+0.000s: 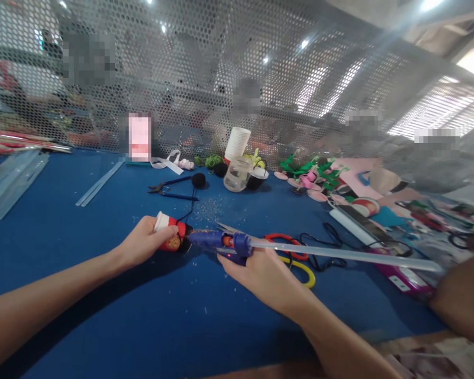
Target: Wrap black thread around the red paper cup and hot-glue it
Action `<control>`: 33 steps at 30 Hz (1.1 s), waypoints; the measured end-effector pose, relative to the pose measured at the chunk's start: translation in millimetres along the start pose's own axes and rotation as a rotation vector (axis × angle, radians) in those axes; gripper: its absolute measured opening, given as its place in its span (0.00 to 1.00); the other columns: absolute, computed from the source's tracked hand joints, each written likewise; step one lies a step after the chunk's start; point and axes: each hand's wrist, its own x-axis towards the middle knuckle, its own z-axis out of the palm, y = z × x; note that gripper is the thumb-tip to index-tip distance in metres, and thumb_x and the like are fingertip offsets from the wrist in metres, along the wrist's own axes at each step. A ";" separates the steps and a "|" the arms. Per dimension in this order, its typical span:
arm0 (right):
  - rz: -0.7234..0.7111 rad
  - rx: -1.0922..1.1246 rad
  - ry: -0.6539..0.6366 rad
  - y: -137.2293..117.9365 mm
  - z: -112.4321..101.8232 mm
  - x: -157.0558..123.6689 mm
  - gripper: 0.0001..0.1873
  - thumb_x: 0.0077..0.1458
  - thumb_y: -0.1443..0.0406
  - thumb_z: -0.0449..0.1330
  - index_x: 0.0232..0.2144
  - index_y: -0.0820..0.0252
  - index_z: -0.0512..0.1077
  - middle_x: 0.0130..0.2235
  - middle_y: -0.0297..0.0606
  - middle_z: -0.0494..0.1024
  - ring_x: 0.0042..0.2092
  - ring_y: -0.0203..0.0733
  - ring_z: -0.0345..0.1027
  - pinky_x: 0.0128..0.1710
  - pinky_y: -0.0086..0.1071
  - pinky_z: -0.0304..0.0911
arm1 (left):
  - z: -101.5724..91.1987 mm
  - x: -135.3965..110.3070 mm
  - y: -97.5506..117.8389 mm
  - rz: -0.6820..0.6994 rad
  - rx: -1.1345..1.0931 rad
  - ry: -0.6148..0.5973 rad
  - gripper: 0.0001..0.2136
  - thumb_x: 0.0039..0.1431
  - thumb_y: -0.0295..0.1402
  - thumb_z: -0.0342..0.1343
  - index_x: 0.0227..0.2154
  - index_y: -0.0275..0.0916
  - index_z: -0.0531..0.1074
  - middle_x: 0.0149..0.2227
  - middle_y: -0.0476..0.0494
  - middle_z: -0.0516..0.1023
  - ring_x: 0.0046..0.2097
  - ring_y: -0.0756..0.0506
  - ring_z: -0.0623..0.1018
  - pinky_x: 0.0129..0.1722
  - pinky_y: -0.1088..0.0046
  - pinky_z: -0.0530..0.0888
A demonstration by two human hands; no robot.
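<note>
My left hand [145, 239] is closed around a small red and white paper cup [173, 239] lying on its side, its dark end facing right. A black cord leads from the cup to a black yarn ball [198, 181]. My right hand [260, 268] grips a blue hot glue gun [217, 239] with a small red light on its body. The gun's nozzle points left at the cup's dark end; whether they touch I cannot tell. A long translucent glue stick [347, 254] sticks out of its back toward the right. Orange-handled and yellow-handled scissors [302, 268] lie partly hidden behind my right hand.
Pliers [174, 188] lie beyond the cup. A clear plastic jar [237, 175] and stacked paper cups [238, 143] stand near the perforated metal screen [193, 79]. Glue sticks [13, 181] lie left; a purple power strip [403, 276] and craft clutter lie right, near another person's arm [464, 295].
</note>
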 end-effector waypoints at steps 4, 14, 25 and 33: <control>-0.031 0.002 -0.001 1.9 0.3 -0.7 0.06 0.45 0.68 0.50 0.25 0.59 0.67 0.24 0.36 0.71 0.26 0.38 0.62 0.26 0.30 0.55 | 0.0 -0.1 0.0 -0.001 -0.006 -0.001 0.14 0.44 0.39 0.47 0.12 0.37 0.55 0.14 0.56 0.52 0.17 0.55 0.52 0.17 0.78 0.49; -0.092 0.025 -0.008 5.9 4.1 -4.7 0.04 0.45 0.69 0.51 0.25 0.58 0.65 0.24 0.34 0.70 0.24 0.36 0.61 0.25 0.29 0.55 | 2.3 -0.7 1.8 -0.015 -0.009 0.018 0.14 0.43 0.39 0.47 0.12 0.38 0.54 0.14 0.56 0.52 0.17 0.55 0.52 0.17 0.78 0.48; -0.093 -0.012 0.074 3.0 5.6 -6.9 0.07 0.44 0.70 0.51 0.18 0.59 0.59 0.19 0.30 0.64 0.21 0.31 0.55 0.21 0.26 0.50 | 2.6 -1.5 3.8 -0.045 -0.042 0.044 0.13 0.42 0.37 0.49 0.11 0.38 0.55 0.12 0.57 0.53 0.16 0.56 0.53 0.16 0.78 0.48; -0.111 -0.011 0.062 4.5 5.5 -8.1 0.07 0.45 0.70 0.50 0.19 0.58 0.58 0.20 0.29 0.65 0.21 0.31 0.55 0.21 0.25 0.50 | 3.3 -0.8 3.6 -0.023 -0.047 0.024 0.13 0.41 0.38 0.48 0.11 0.38 0.55 0.12 0.56 0.53 0.16 0.55 0.53 0.16 0.78 0.48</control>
